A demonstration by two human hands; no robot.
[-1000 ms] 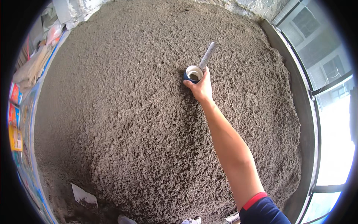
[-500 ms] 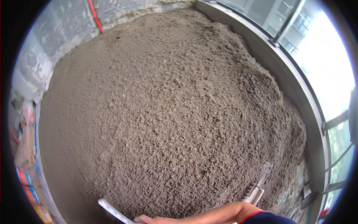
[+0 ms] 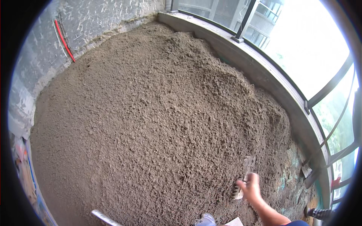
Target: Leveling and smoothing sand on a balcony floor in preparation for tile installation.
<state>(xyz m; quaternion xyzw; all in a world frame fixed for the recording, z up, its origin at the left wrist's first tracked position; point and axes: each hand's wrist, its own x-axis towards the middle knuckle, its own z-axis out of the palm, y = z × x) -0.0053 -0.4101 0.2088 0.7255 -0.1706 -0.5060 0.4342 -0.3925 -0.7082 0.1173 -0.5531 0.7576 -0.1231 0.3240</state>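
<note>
My right hand (image 3: pixel 251 187) is over a pale notched trowel (image 3: pixel 247 164) lying on rough wet mortar (image 3: pixel 162 124). Its thumb sits on one side of the trowel's handle and the fingers, slightly blurred, curl over the other. The handle itself is mostly hidden beneath the hand. Dark teeth show along the blade's left edge. No part of my left hand is visible. At the bottom left, the end of a light metal straightedge (image 3: pixel 105 218) enters the picture, resting low against the mortar.
A low sill (image 3: pixel 271 67) with tall windows runs along the right. A red pipe (image 3: pixel 65 41) comes down the bare grey wall at the far left. Bags (image 3: pixel 23 158) stand at the left edge. A whitish translucent thing (image 3: pixel 206 219) and a white flat piece (image 3: pixel 234 222) show at the bottom.
My right hand has left the straightedge and moved right to the notched trowel. The view has turned, so the wall and windows appear shifted.
</note>
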